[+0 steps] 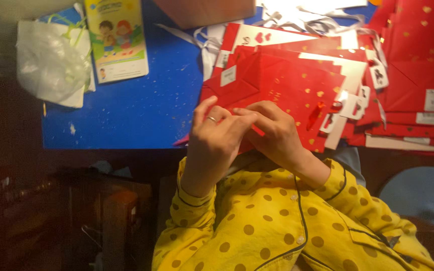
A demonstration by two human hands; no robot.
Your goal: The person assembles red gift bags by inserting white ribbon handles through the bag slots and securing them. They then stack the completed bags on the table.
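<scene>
Red bag (282, 85) under both hands (247, 133)

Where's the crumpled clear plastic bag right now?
In the head view, the crumpled clear plastic bag lies at the blue table's upper-left corner, left of the illustrated children's booklet.

- My left hand (212, 135) is raised in front of me, its back toward my eyes, wrist bent a little.
- Its thumb points up; the other fingers curl to the right, and one of them wears a ring (211, 119).
- My right hand (272, 133) sits just beside it, fingers bent and reaching left until the tips meet my left fingers.
- Both hands pinch together at that meeting point.
- My forearms come up from below, elbows apart, converging toward the wrists.
- Yellow dotted sleeves (192, 200) cover both arms down to the wrists.
</scene>
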